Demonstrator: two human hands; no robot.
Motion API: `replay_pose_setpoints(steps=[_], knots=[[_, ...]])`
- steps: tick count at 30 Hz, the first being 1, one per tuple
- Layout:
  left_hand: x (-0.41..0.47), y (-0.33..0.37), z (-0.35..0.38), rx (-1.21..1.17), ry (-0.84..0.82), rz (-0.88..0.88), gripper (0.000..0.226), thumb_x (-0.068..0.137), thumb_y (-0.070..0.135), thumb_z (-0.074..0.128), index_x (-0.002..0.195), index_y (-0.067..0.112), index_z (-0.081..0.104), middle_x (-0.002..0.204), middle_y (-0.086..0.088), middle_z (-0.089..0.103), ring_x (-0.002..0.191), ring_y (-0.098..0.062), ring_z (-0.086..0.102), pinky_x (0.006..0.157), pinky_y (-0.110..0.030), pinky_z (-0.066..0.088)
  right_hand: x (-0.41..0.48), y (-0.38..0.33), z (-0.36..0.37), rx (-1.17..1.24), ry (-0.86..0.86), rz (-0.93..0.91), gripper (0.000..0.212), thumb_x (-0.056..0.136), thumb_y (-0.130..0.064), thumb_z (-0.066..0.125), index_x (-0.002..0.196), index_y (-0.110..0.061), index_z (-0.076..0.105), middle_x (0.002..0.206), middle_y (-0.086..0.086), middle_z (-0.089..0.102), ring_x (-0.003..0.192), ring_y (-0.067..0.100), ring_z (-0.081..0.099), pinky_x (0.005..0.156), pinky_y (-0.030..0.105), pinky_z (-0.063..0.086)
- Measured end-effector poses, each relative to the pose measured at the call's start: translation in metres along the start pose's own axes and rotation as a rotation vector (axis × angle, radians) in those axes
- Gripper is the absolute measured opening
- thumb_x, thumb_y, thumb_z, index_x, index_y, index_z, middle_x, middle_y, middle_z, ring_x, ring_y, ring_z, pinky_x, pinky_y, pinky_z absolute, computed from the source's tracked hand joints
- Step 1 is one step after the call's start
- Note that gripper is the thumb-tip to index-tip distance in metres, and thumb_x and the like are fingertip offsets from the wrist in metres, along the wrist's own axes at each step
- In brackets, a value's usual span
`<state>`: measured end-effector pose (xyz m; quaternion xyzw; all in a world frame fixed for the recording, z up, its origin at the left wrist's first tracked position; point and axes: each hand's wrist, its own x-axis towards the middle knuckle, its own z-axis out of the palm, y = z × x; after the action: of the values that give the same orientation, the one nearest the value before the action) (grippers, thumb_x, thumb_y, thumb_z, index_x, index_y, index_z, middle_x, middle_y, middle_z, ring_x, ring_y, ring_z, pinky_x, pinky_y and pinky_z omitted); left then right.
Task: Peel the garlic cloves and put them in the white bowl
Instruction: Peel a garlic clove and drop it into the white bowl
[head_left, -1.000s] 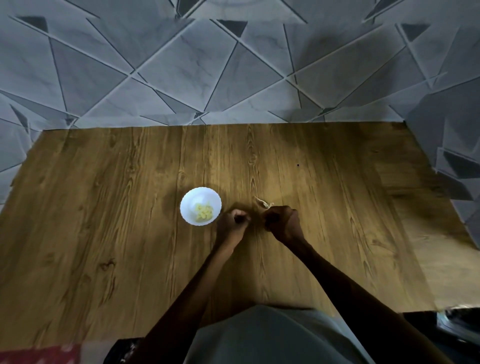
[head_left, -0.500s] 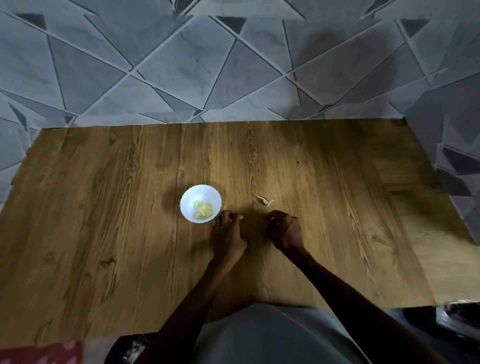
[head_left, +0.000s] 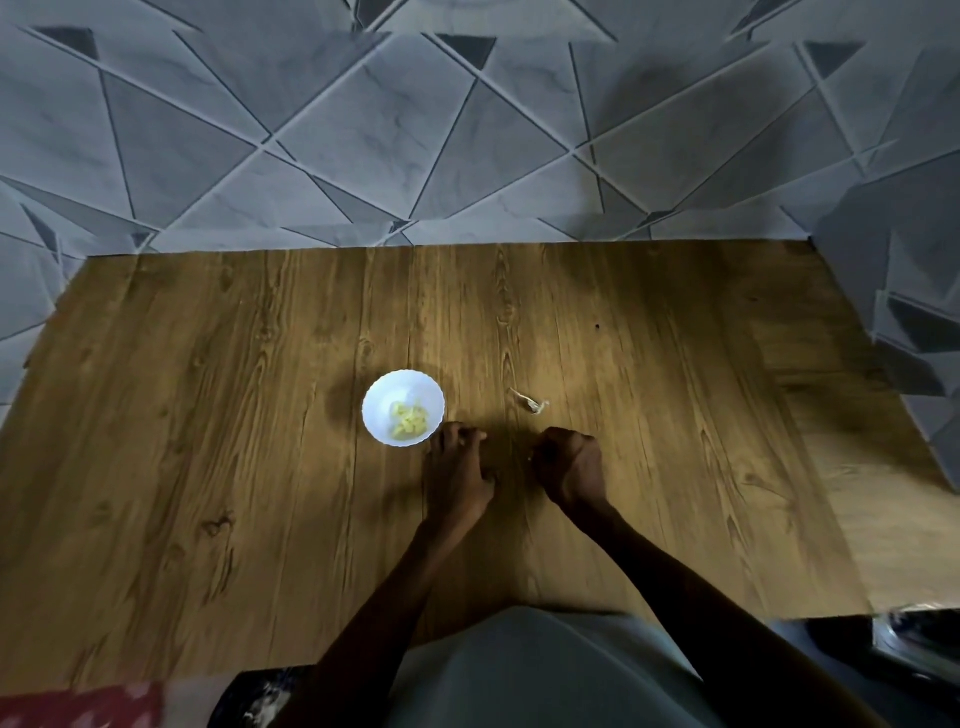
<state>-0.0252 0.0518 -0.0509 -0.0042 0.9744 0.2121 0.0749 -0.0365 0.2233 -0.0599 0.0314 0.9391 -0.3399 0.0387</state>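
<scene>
Beside white bowl (head_left: 387, 397), left hand (head_left: 457, 470), right hand (head_left: 570, 465) curled, grip contents unclear, cloves (head_left: 409, 418) heaped, axes unreadable

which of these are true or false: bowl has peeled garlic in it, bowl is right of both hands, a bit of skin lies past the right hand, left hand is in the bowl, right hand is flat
1. The white bowl holds pale yellow peeled cloves. True.
2. The bowl stands to the right of both hands. False: it stands to the left of the left hand, close by its fingertips.
3. A scrap of garlic skin lies on the table beyond the right hand. True.
4. The left hand is inside the bowl. False: it is just outside the rim, over the table.
5. The right hand lies flat with straight fingers. False: its fingers are curled.
</scene>
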Motion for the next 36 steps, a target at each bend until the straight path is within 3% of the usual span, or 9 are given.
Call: replay_pose_setpoints(steps=[8,12,17,24,26,28,30,33,36], knots=[[0.0,0.001,0.001,-0.048,0.002,0.007,0.047,0.083,0.03,0.07,0.128,0.022,0.058,0.138,-0.001,0.044,0.13,-0.022,0.038,0.105,-0.034,0.035,-0.004,0.004,0.002,0.03,0.03,-0.065,0.011,0.092,-0.014,0.065,0.082,-0.016,0.07,0.076,-0.006,0.066,0.062,0.003,0.06,0.055,0.019,0.052],[0.002,0.012,-0.009,-0.478,-0.107,-0.038,0.019,0.089,0.023,0.069,0.106,0.015,0.069,0.106,0.004,0.068,0.099,-0.009,0.06,0.079,-0.007,0.04,-0.002,0.003,-0.008,0.33,0.042,0.147,0.006,0.087,-0.01,0.072,0.087,-0.015,0.076,0.084,-0.005,0.074,0.075,0.008,0.071,0.066,0.027,0.061],[0.001,0.029,-0.019,-0.693,-0.126,-0.13,0.01,0.091,0.013,0.066,0.097,0.01,0.074,0.092,0.003,0.071,0.079,0.004,0.059,0.067,-0.008,0.042,-0.009,-0.019,-0.021,0.586,0.078,0.13,0.01,0.082,-0.003,0.075,0.088,-0.01,0.074,0.08,-0.001,0.075,0.073,0.012,0.073,0.062,0.027,0.059],[0.007,0.034,-0.026,-0.762,-0.05,-0.295,0.014,0.089,0.018,0.07,0.098,0.008,0.071,0.091,0.002,0.069,0.079,-0.005,0.057,0.059,0.0,0.039,0.0,-0.029,-0.029,0.358,0.101,-0.098,0.01,0.083,-0.001,0.071,0.088,-0.009,0.066,0.076,-0.003,0.069,0.068,0.008,0.068,0.06,0.026,0.058],[0.006,0.034,-0.03,-0.831,-0.075,-0.303,0.005,0.088,0.013,0.07,0.093,0.013,0.071,0.084,0.006,0.067,0.079,-0.008,0.062,0.066,-0.004,0.046,0.003,-0.033,-0.031,0.316,0.099,-0.156,0.015,0.083,0.003,0.069,0.087,-0.01,0.064,0.075,-0.006,0.068,0.067,0.007,0.067,0.059,0.022,0.057],[0.007,0.03,-0.033,-0.923,-0.123,-0.287,0.014,0.088,0.005,0.068,0.085,0.018,0.072,0.086,-0.001,0.071,0.089,-0.021,0.069,0.083,-0.026,0.057,0.006,-0.032,-0.032,0.304,0.081,-0.177,0.018,0.08,0.005,0.07,0.087,-0.011,0.064,0.075,-0.006,0.067,0.068,0.008,0.068,0.059,0.021,0.056],[0.008,0.025,-0.036,-0.968,-0.156,-0.25,0.019,0.088,-0.002,0.065,0.086,0.014,0.074,0.088,-0.007,0.073,0.09,-0.021,0.07,0.086,-0.038,0.058,0.007,-0.035,-0.035,0.361,0.054,-0.08,0.021,0.079,0.007,0.071,0.086,-0.011,0.064,0.075,-0.001,0.07,0.067,0.01,0.069,0.059,0.027,0.058],[0.005,0.024,-0.043,-0.959,-0.115,-0.104,0.009,0.088,-0.003,0.064,0.094,-0.001,0.072,0.079,-0.004,0.071,0.07,-0.002,0.067,0.07,-0.018,0.055,0.009,-0.045,-0.047,0.749,-0.103,0.274,0.015,0.085,0.009,0.065,0.087,-0.006,0.063,0.078,0.013,0.072,0.068,0.022,0.07,0.06,0.034,0.058],[0.005,0.023,-0.046,-0.883,-0.047,0.045,0.004,0.087,0.008,0.07,0.086,0.011,0.073,0.075,0.0,0.073,0.069,-0.006,0.068,0.067,-0.019,0.054,0.013,-0.047,-0.061,0.967,-0.301,0.546,0.01,0.086,0.007,0.065,0.087,-0.002,0.067,0.084,0.014,0.071,0.077,0.021,0.069,0.064,0.028,0.057]])
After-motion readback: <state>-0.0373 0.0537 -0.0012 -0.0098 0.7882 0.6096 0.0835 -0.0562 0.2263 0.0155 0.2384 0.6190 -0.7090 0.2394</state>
